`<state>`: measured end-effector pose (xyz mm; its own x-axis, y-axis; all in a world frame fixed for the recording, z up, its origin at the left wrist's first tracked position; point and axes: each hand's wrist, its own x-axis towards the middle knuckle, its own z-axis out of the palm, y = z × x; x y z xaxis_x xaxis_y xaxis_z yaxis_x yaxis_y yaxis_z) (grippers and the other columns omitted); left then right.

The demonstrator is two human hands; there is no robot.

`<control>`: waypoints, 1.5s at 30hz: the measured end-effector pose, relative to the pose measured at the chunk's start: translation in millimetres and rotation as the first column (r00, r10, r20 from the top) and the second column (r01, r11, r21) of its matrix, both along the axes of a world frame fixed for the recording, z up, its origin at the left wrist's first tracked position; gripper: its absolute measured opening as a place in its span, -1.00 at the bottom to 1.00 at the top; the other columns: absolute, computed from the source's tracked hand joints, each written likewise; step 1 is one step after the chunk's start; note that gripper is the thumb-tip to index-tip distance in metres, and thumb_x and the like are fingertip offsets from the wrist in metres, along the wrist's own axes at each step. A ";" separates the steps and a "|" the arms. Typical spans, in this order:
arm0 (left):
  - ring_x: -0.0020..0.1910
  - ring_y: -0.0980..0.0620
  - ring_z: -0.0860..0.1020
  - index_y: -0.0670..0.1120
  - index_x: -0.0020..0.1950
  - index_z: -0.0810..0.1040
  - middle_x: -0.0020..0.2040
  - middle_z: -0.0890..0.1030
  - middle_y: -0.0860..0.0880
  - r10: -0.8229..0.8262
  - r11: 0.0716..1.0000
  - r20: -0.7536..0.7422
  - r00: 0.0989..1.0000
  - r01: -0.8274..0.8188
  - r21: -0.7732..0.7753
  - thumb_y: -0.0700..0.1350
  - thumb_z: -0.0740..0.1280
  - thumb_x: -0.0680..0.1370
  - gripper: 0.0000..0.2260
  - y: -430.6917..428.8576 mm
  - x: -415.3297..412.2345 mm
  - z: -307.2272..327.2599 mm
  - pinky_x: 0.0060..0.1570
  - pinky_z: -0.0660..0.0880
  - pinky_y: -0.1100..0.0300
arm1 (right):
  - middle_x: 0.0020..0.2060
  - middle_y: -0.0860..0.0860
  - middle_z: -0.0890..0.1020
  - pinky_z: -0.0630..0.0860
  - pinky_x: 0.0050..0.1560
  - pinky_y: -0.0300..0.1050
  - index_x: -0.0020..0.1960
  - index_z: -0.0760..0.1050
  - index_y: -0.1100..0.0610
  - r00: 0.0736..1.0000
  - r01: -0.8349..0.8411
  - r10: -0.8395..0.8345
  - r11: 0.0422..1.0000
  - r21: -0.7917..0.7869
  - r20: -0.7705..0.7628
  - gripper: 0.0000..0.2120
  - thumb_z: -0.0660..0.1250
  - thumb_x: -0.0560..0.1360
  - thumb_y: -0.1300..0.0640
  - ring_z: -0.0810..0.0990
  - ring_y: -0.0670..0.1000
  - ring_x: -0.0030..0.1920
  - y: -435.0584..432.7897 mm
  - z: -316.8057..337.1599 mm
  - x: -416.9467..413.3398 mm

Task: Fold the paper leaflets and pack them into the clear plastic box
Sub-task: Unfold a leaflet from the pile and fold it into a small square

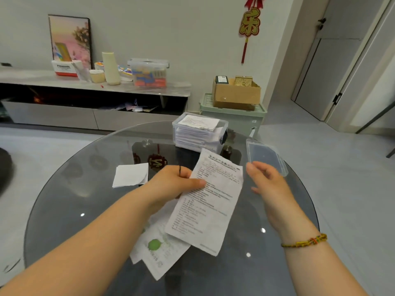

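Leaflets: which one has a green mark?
The green-marked leaflet lies on the glass table, partly under the held leaflet. That one, pinched in the left hand, shows only black text; the folded leaflet further left is plain white.

Box [199, 133] at the table's [85, 189] far side; lid [266, 155] right of it; folded sheet [130, 175] to its near left.

I get open surface [85, 189] left of the clear box [175, 133]; lid [265, 155] blocks the right side, folded paper [130, 175] sits mid-left.

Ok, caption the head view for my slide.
Left hand holds a printed leaflet over the glass table, clear box behind.
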<state>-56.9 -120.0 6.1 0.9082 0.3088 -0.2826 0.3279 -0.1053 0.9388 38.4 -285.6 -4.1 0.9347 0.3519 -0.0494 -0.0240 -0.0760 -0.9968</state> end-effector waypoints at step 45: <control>-0.27 0.22 0.64 0.24 0.08 0.34 -0.09 0.58 0.22 0.230 0.973 0.351 0.908 -0.219 -0.071 -0.37 0.36 0.42 -0.47 30.6 -29.6 -25.1 -0.28 0.58 0.35 | -0.31 -0.02 0.70 0.56 -0.40 -0.20 -0.10 0.55 0.11 0.856 -0.489 0.496 0.869 0.083 -0.148 -0.87 0.23 0.48 0.18 0.65 -0.07 -0.33 56.2 -25.5 -22.9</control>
